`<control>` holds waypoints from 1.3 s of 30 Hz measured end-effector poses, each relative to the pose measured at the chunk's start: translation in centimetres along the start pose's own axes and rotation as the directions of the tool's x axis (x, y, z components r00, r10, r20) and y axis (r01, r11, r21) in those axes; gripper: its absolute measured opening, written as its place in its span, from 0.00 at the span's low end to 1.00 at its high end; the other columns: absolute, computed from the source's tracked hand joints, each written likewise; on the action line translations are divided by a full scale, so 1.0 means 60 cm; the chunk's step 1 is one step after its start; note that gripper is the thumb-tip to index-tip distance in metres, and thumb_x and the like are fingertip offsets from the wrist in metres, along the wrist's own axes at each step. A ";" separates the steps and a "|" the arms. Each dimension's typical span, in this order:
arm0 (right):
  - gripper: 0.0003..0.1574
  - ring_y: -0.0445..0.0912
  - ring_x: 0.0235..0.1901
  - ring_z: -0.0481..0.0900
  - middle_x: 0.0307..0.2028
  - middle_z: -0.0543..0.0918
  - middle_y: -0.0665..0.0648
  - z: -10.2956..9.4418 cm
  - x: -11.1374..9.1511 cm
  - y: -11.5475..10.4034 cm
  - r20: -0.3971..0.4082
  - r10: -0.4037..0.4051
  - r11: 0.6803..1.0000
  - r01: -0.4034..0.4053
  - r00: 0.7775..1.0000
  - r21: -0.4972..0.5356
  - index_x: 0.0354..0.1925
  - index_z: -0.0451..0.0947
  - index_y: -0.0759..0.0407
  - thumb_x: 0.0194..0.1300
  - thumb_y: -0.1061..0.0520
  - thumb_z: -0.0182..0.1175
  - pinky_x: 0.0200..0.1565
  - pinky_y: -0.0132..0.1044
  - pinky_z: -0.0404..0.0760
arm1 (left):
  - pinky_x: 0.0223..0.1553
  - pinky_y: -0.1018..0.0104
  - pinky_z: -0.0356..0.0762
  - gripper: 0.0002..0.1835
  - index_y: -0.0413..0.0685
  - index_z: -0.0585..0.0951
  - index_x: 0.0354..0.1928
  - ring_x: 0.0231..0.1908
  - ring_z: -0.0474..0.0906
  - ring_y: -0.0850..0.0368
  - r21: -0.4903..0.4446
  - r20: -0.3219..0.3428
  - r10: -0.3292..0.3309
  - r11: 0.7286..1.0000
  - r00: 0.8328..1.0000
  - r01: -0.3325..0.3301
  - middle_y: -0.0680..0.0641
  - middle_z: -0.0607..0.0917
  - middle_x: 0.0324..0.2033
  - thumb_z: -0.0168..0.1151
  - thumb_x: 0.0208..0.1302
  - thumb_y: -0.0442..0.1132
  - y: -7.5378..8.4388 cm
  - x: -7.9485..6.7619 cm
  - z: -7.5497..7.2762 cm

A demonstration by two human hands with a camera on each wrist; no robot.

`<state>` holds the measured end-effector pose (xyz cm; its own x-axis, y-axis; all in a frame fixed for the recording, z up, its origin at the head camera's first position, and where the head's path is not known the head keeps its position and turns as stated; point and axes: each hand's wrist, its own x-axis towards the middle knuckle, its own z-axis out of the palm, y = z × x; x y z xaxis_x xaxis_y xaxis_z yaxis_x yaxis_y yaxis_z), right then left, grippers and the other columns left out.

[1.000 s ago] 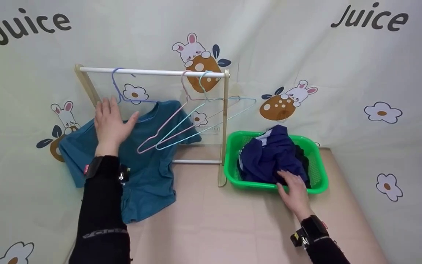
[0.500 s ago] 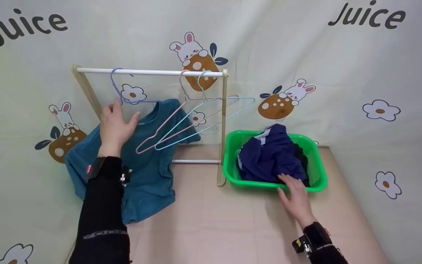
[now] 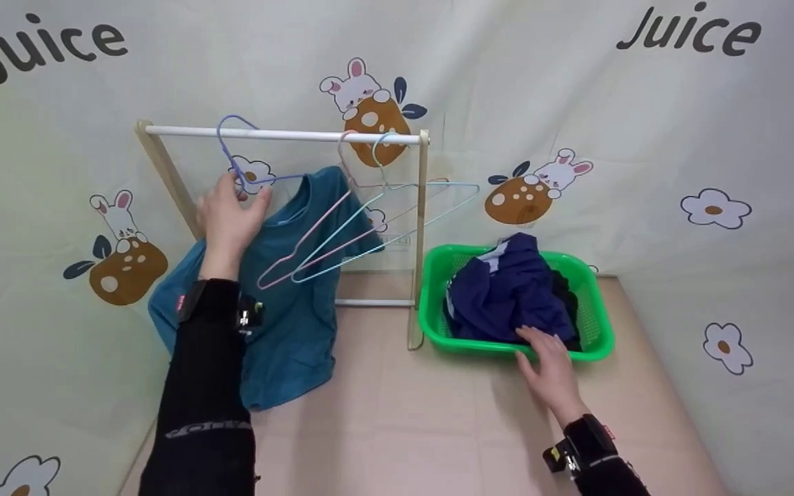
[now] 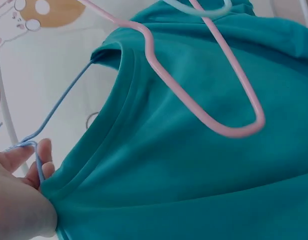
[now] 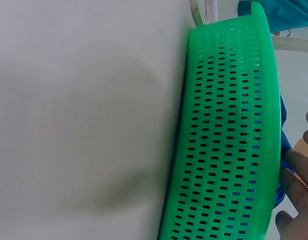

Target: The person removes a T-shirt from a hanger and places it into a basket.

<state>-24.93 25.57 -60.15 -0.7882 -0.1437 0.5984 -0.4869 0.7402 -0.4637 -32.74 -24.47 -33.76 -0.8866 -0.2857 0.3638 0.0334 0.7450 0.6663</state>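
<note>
My left hand [image 3: 230, 222] pinches a blue-violet clothes hanger [image 4: 59, 101] just below its hook. A teal T-shirt [image 3: 290, 331] hangs on that hanger, and the hook rises above the rack's white top bar [image 3: 300, 136]. In the left wrist view, the shirt's neckline lies right beside the fingers. At the near rim of a green basket [image 3: 604, 327], my right hand [image 3: 550, 375] rests with loosely extended fingers over a navy garment [image 3: 507, 300]. Some of the garment's lower part is hidden by the basket wall.
A pink hanger [image 4: 180, 92] and a light-blue hanger [image 4: 209, 13] hang at the right end of the bar, overlapping the shirt. The rack's wooden post [image 3: 422, 241] stands between shirt and basket. Black cloth [image 3: 566, 296] lies in the basket. Printed fabric [image 3: 645, 138] stands behind.
My left hand has moved from over the shirt to the hanger and taken hold of it. Hanger and shirt have risen slightly and shifted right. My right hand stays almost in place.
</note>
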 end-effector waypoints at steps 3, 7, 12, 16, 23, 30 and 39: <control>0.25 0.65 0.57 0.75 0.55 0.80 0.67 0.003 -0.001 -0.001 -0.003 -0.002 1.000 0.002 1.000 0.009 0.55 0.80 0.64 0.58 0.66 0.69 0.60 0.67 0.61 | 0.59 0.47 0.56 0.33 0.41 0.69 0.67 0.56 0.64 0.42 0.002 -0.079 0.049 0.999 0.996 -0.049 0.37 0.78 0.52 0.53 0.71 0.57 0.000 0.000 0.004; 0.25 0.64 0.57 0.75 0.55 0.80 0.67 0.005 -0.003 -0.002 -0.005 0.008 1.000 -0.008 1.000 0.013 0.55 0.80 0.64 0.57 0.67 0.69 0.61 0.66 0.61 | 0.54 0.50 0.58 0.24 0.39 0.78 0.57 0.49 0.67 0.43 0.007 -0.197 0.086 0.996 0.977 -0.086 0.38 0.80 0.44 0.53 0.74 0.52 -0.009 -0.003 0.011; 0.25 0.64 0.57 0.75 0.56 0.80 0.66 0.006 -0.002 -0.004 0.002 0.007 1.000 -0.007 1.000 0.015 0.55 0.80 0.64 0.58 0.66 0.69 0.61 0.66 0.61 | 0.49 0.52 0.60 0.22 0.37 0.83 0.43 0.41 0.69 0.43 0.025 -0.250 0.054 0.998 0.967 -0.049 0.39 0.79 0.34 0.50 0.76 0.51 -0.031 -0.013 0.023; 0.25 0.65 0.57 0.74 0.56 0.80 0.66 0.006 0.000 -0.007 0.003 -0.004 1.000 0.004 1.000 0.026 0.56 0.80 0.64 0.59 0.66 0.69 0.61 0.66 0.61 | 0.44 0.52 0.60 0.21 0.36 0.81 0.33 0.36 0.69 0.42 0.038 -0.267 0.057 0.998 0.962 -0.049 0.39 0.75 0.26 0.52 0.76 0.47 -0.058 -0.023 0.037; 0.24 0.65 0.57 0.75 0.55 0.81 0.66 0.011 0.000 -0.009 0.003 -0.010 0.999 0.010 1.000 0.035 0.55 0.80 0.65 0.59 0.65 0.68 0.61 0.66 0.61 | 0.41 0.52 0.60 0.21 0.36 0.79 0.26 0.31 0.69 0.42 -0.025 -0.310 0.059 0.997 0.949 -0.070 0.39 0.75 0.23 0.55 0.74 0.44 -0.117 -0.055 0.068; 0.25 0.65 0.56 0.75 0.55 0.81 0.66 0.016 -0.002 -0.012 0.003 -0.006 0.999 0.006 1.000 0.042 0.55 0.80 0.64 0.58 0.67 0.69 0.61 0.66 0.61 | 0.41 0.55 0.59 0.23 0.37 0.78 0.25 0.33 0.69 0.44 -0.085 -0.308 0.004 0.996 0.951 -0.032 0.39 0.76 0.24 0.53 0.75 0.47 -0.163 -0.093 0.098; 0.24 0.62 0.57 0.75 0.56 0.81 0.65 0.024 -0.003 -0.014 0.013 0.000 0.999 -0.001 1.000 0.050 0.55 0.80 0.64 0.59 0.65 0.69 0.61 0.65 0.61 | 0.39 0.57 0.59 0.19 0.37 0.78 0.27 0.33 0.68 0.44 -0.161 -0.339 0.008 0.985 0.941 -0.066 0.40 0.76 0.25 0.54 0.75 0.43 -0.199 -0.135 0.127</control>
<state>-24.96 24.03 -60.80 -0.7932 -0.1519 0.5897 -0.5042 0.7068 -0.4962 -29.46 -26.43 -49.63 -0.6772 -0.4674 0.5682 0.1658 0.6555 0.7368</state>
